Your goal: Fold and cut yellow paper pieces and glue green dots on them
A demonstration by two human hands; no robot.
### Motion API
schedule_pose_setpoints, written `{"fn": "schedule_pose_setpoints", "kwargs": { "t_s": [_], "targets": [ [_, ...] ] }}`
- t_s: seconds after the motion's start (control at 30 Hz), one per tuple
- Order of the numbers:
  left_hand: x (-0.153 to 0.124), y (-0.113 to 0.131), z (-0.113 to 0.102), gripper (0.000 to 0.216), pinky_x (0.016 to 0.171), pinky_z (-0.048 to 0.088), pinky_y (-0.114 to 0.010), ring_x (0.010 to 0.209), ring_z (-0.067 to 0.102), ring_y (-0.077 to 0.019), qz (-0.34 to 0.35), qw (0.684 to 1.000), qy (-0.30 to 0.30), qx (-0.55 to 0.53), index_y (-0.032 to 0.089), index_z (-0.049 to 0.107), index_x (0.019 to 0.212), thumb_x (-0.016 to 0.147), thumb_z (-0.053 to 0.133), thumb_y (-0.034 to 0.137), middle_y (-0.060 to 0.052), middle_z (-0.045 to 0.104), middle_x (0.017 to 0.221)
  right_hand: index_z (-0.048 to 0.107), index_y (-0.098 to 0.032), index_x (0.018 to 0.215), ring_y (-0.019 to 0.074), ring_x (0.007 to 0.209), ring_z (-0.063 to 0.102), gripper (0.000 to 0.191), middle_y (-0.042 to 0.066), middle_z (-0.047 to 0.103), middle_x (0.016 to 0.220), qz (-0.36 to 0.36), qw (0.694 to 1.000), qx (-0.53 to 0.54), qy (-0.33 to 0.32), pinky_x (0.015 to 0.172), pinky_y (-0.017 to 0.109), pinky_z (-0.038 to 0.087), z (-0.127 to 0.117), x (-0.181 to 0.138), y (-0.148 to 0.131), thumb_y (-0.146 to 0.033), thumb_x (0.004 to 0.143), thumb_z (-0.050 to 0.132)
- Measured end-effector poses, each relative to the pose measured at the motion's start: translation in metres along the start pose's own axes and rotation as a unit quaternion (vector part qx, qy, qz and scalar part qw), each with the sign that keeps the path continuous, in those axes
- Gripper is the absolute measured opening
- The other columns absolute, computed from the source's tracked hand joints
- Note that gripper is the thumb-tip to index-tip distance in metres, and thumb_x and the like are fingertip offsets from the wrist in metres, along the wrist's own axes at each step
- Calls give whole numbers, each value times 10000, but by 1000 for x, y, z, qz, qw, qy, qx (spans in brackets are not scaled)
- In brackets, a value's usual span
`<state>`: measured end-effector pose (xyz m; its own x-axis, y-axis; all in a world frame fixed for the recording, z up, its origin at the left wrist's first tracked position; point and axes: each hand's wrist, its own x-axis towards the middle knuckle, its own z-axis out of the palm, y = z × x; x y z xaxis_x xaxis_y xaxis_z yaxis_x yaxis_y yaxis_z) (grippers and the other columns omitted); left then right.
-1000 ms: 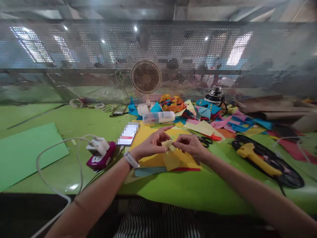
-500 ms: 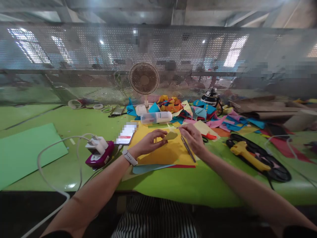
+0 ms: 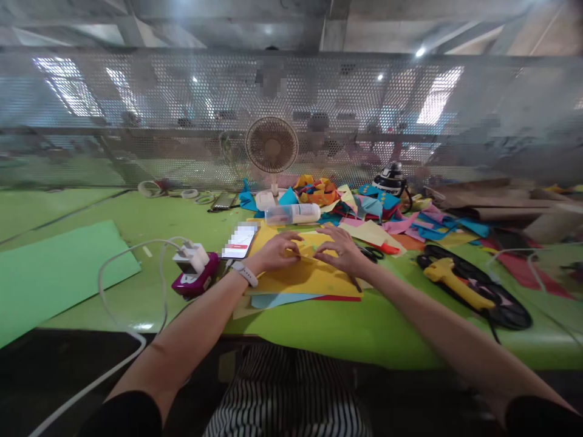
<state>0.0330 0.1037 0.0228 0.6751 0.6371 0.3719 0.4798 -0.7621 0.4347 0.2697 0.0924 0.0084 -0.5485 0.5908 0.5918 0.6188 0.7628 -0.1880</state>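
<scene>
far left on the green desk (image 3: 355,340) lies a flat, matte, pale green sheet (image 3: 59,273). beside it a white cable (image 3: 113,270) loops to a white plug (image 3: 194,258) sitting on a glossy purple box (image 3: 194,282), with a phone (image 3: 239,243) just past it, screen up. your left hand (image 3: 276,250), a pale watch (image 3: 246,274) on its wrist, rests on the paper stack with its fingers bent and the tips down; i cannot tell whether they pinch anything or only press. the yellow paper piece (image 3: 304,256) lies right between your two hands, on top of the big yellow sheet (image 3: 310,280), and meets the fingertips of both. its long axis runs left to right, from one hand's tips to the other's, so neither hand is nearer. your right hand (image 3: 339,252) lies with fingers spread and flat, released, gripping nothing that shows. a thin dark stick (image 3: 356,283) pokes out near its heel. behind the hands a clear plastic bottle (image 3: 294,213) lies on its side in front of a small round fan (image 3: 272,145). further right come scissors (image 3: 371,252), a heap of thin coloured paper scraps (image 3: 392,212), then a chunky yellow glue gun (image 3: 455,285) on a black oval mat (image 3: 510,309).
</scene>
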Motion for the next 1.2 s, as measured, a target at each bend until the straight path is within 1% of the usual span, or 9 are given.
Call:
{"fn": "schedule_pose_setpoints", "kwargs": {
  "t_s": [0.1,0.23,0.4,0.53,0.63,0.77,0.97,1.1,1.2],
  "targets": [
    [1,-6,2,301,1005,307,-403,1210,390,-261,-24,999,17,-14,193,642,967,723,615,368,-98,479,1282,676,-248,940,260,1226,352,298,75,477,1279,18,1000,0,-9,991,433,283,11,-1,10,-470,790,545],
    [-1,-16,-4,641,1012,288,-404,1235,351,-266,-64,997,32,-35,203,465,1244,680,647,447,-109,419,1329,623,-236,1066,274,1218,358,396,98,440,1309,39,999,0,10,978,451,300,20,-3,16,-489,767,563],
    [-4,-31,-14,533,864,422,-341,1015,531,-237,-128,990,8,-55,209,597,1106,646,659,469,-86,556,1121,623,-226,1056,260,1144,434,365,104,502,1237,48,999,5,19,941,421,352,19,-4,17,-455,780,559],
    [-4,-33,-21,529,733,442,-315,835,552,-211,-177,982,26,-54,179,610,1088,671,608,504,-77,595,940,595,-203,1103,240,1030,501,369,106,580,1094,67,997,4,38,882,398,392,16,-4,14,-418,810,529],
    [-5,-30,-23,465,558,413,-259,614,526,-160,-191,979,-4,-71,161,665,934,683,571,541,-25,588,677,608,-202,1087,213,917,549,350,80,631,955,66,997,5,30,824,356,419,15,-4,10,-401,808,540],
    [-6,-24,-19,424,492,367,-226,551,489,-131,-186,977,-30,-96,151,650,724,690,546,561,-11,578,614,606,-207,1097,209,913,558,352,68,654,945,64,998,0,25,828,346,417,12,-3,10,-386,797,559],
    [-3,-24,-20,425,497,372,-228,569,494,-136,-183,978,-7,-98,144,649,818,729,516,537,-23,590,647,589,-177,1109,223,998,534,338,83,645,1008,122,989,-33,77,887,355,386,-17,-2,36,-340,821,520],
    [-1,-25,-20,496,594,421,-252,661,535,-159,-182,979,36,-83,147,603,1046,727,521,519,-26,593,718,632,-169,993,209,930,559,261,80,651,963,179,978,-59,95,839,334,399,-38,-4,58,-304,840,469],
    [0,-26,-18,484,580,421,-251,623,532,-154,-186,979,57,-65,141,619,1005,728,515,525,-18,579,671,657,-147,895,202,881,568,251,88,656,911,217,970,-77,78,787,302,400,-47,-7,69,-298,830,467]
  ]
}}
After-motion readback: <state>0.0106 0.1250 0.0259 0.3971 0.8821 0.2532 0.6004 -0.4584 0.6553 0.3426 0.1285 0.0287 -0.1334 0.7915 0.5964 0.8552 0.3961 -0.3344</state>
